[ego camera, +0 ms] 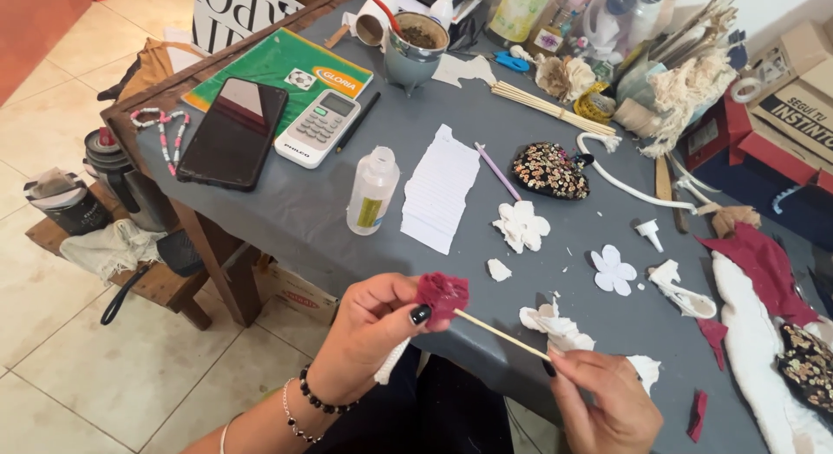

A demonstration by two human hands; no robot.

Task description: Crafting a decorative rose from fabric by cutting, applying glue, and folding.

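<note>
My left hand (pixel 369 333) pinches a small dark red fabric flower (pixel 442 295) between thumb and fingers, just off the table's front edge. A white fabric strip hangs below that hand. A thin wooden stick (pixel 499 334) runs from the flower down to the right. My right hand (pixel 607 400) grips the stick's lower end with its fingertips. Both hands hover over my lap, in front of the grey table (pixel 312 211).
On the table lie white fabric flowers (pixel 521 225), a glue bottle (pixel 373 190), lined paper (pixel 440 187), a sequined heart (pixel 550 170), a tablet (pixel 234 131), a remote control (pixel 318 127) and a bundle of sticks (pixel 542 107). Red and white fabric (pixel 764 272) sits right.
</note>
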